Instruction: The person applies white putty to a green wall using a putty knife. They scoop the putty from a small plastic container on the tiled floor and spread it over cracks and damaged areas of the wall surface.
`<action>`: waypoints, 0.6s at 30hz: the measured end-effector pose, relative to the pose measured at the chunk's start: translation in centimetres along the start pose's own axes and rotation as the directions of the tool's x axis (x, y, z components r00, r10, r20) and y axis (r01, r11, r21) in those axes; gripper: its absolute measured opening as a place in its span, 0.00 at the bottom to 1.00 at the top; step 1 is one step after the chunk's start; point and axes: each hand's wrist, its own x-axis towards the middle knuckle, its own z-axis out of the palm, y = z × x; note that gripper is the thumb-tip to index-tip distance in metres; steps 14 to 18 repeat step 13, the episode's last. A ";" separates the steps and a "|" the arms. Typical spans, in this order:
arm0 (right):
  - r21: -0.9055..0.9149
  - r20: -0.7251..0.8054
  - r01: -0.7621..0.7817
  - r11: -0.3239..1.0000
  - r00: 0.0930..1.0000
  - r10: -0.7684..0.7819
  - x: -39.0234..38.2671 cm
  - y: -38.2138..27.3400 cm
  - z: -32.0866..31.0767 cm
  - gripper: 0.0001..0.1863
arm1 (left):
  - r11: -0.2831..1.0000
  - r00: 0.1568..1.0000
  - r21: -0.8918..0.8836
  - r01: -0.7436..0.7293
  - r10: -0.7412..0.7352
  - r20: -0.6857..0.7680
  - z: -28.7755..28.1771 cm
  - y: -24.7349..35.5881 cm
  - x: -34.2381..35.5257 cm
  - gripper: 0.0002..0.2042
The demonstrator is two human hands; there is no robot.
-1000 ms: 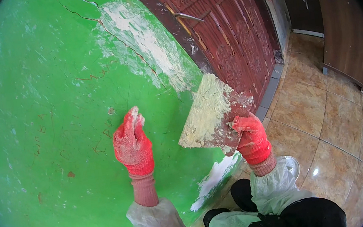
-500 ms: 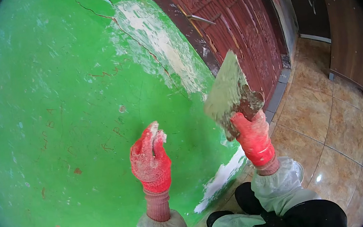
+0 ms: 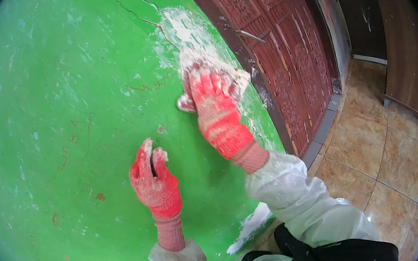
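My right hand point(image 3: 219, 116), in a red glove smeared with white, grips a wide putty knife point(image 3: 239, 79) coated in pale filler. Its flat blade lies against the green wall point(image 3: 62, 127), over the lower part of a white filler patch point(image 3: 181, 23). The fingers spread across the back of the tool and partly hide it. A thin crack point(image 3: 140, 18) runs down the wall to this patch. Lower left, my left hand point(image 3: 156, 184) hovers before the wall in a matching glove; its fingers are loosely bent, a gap shows beside the thumb, and white filler crusts the tips.
A carved red-brown door point(image 3: 282, 43) with a metal handle point(image 3: 249, 36) stands right of the wall. Brown tiles point(image 3: 351, 139) cover the floor. A wooden panel point(image 3: 407, 43) rises at far right. Another white patch point(image 3: 250, 228) marks the wall's base.
My right hand has swung up and left from beside the door, bringing the putty knife onto the filler patch. The left hand has shifted slightly left. The view has moved a little.
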 end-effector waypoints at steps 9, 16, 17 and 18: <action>0.718 0.207 -0.220 0.661 0.973 0.099 -6.4 4.0 -9.0 0.22 | 0.924 0.952 0.234 -0.304 0.305 0.033 0.1 -0.4 0.3 0.12; 0.663 0.412 -0.573 0.481 0.817 0.404 -9.7 8.1 -16.6 0.23 | 0.937 0.953 0.216 -0.273 0.233 0.192 -0.1 -1.5 -0.4 0.17; 0.663 0.412 -0.573 0.481 0.817 0.404 -9.7 8.1 -16.6 0.23 | 0.937 0.953 0.216 -0.273 0.233 0.192 -0.1 -1.5 -0.4 0.17; 0.663 0.412 -0.573 0.481 0.817 0.404 -9.7 8.1 -16.6 0.23 | 0.937 0.953 0.216 -0.273 0.233 0.192 -0.1 -1.5 -0.4 0.17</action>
